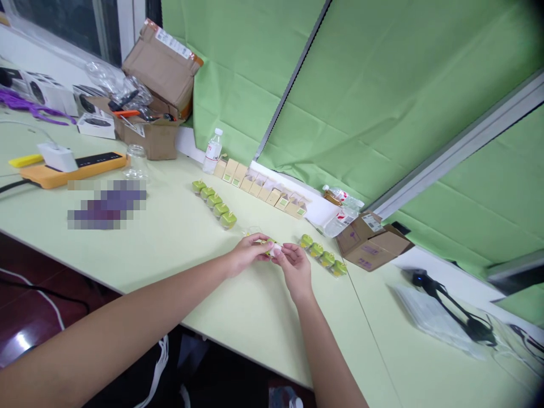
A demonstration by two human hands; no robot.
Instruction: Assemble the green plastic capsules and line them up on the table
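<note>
In the head view my left hand (246, 254) and my right hand (296, 269) meet over the middle of the table. Both are closed, fingertips pinching a small white and green piece (275, 249) between them. Fingers cover much of it, so its kind cannot be made out. Just behind my left hand lies a small clear plastic piece (251, 231). To the left runs a slanting row of small green-topped containers (213, 200). A similar row of green-topped containers (315, 250) stands to the right, close to my right hand.
Small cardboard boxes (257, 186) line the back edge beside a water bottle (212, 151). More bottles (340, 220) and a carton (372, 241) stand at back right. An orange power strip (89, 169), a clear jar (136, 161) and an open carton (157, 139) are left. A black headset (454, 309) lies right.
</note>
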